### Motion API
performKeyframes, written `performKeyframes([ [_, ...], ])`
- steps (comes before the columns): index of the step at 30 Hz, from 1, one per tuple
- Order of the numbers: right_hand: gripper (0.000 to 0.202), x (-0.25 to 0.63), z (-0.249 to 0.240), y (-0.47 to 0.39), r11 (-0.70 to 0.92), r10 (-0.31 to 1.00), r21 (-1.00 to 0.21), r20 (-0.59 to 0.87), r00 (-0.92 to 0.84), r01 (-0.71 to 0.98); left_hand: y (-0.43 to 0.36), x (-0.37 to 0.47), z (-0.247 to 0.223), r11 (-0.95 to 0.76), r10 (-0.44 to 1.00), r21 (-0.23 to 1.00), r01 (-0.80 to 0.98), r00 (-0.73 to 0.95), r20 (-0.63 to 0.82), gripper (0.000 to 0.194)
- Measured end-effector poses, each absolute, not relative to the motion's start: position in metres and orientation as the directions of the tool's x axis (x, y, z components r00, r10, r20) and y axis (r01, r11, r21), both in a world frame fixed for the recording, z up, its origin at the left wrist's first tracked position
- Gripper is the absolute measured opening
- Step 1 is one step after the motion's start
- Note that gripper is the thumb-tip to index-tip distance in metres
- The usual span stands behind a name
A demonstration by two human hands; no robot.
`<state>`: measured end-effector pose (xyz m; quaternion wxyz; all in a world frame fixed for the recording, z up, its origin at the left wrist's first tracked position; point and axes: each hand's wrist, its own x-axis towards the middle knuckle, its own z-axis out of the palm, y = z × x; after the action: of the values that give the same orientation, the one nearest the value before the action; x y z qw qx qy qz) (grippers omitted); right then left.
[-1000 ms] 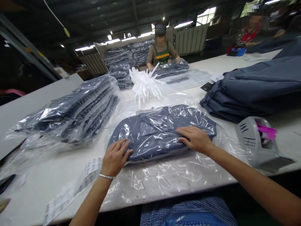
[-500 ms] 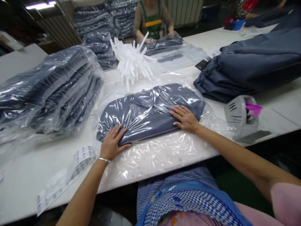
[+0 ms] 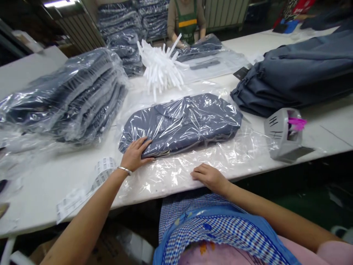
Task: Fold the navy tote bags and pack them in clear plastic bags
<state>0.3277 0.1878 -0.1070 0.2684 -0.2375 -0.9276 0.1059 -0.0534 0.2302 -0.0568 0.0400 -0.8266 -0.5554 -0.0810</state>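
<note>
A dark blue-grey bag [image 3: 176, 129] lies flat inside a clear plastic bag [image 3: 171, 175] on the white table, its curved edge facing away from me. My left hand [image 3: 135, 154] rests with fingers spread on the near left corner of the wrapped bag. Loose plastic stretches from the wrapped bag toward the table's front edge. There my right hand [image 3: 208, 176] has its fingers curled in, closed on the plastic bag's near part; the fingertips are partly hidden.
Left stands a pile of plastic-wrapped bags [image 3: 74, 99]; a strip of labels [image 3: 82, 191] lies nearer. White strips [image 3: 161, 68] are bunched behind. On the right are unwrapped bags [image 3: 298, 73] and a grey holder [image 3: 284, 136] with something pink. A co-worker [image 3: 187, 22] stands across the table.
My right hand has left the top of the wrapped bag and come back toward the table edge, its fingers curling. My left hand stays on the left corner. The view has shifted slightly.
</note>
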Motion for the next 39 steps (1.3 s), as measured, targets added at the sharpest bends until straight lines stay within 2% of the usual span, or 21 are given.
performKeyframes([
  [6,0.023,0.337,-0.099,0.178,0.889,0.450,-0.310,0.452,-0.770,0.337,0.226,-0.053,-0.058,-0.375,0.911,-0.014,0.927,0.371,0.181,0.086],
  [11,0.025,0.339,-0.107,0.162,0.890,0.451,-0.314,0.498,-0.741,0.330,0.210,-0.048,-0.064,-0.367,0.866,-0.114,0.923,0.384,0.319,0.082],
  [14,0.024,0.346,-0.109,0.161,0.904,0.426,-0.275,0.488,-0.762,0.329,0.204,-0.050,-0.069,-0.414,0.824,-0.133,0.901,0.433,0.366,0.079],
  [17,0.024,0.373,-0.108,0.161,0.894,0.447,-0.229,0.466,-0.764,0.384,0.204,-0.054,-0.072,-0.446,0.806,-0.107,0.889,0.450,0.385,0.078],
  [22,0.036,0.444,-0.110,0.159,0.723,0.667,-0.218,0.464,-0.583,0.655,0.206,-0.054,-0.073,-0.440,0.824,0.009,0.898,0.400,0.400,0.075],
  [25,0.040,0.474,-0.112,0.166,0.625,0.755,-0.242,0.428,-0.496,0.742,0.206,-0.051,-0.073,-0.421,0.843,0.066,0.905,0.364,0.395,0.076],
  [30,0.023,0.486,-0.115,0.189,0.689,0.705,-0.270,0.465,-0.536,0.672,0.210,-0.053,-0.073,-0.425,0.845,0.087,0.901,0.360,0.396,0.079],
  [35,0.026,0.489,-0.104,0.194,0.730,0.659,-0.207,0.463,-0.592,0.651,0.216,-0.058,-0.072,-0.467,0.831,0.105,0.878,0.396,0.391,0.084],
  [39,0.024,0.496,-0.094,0.162,0.740,0.652,-0.173,0.424,-0.629,0.650,0.216,-0.062,-0.073,-0.493,0.809,0.053,0.869,0.435,0.395,0.083],
])
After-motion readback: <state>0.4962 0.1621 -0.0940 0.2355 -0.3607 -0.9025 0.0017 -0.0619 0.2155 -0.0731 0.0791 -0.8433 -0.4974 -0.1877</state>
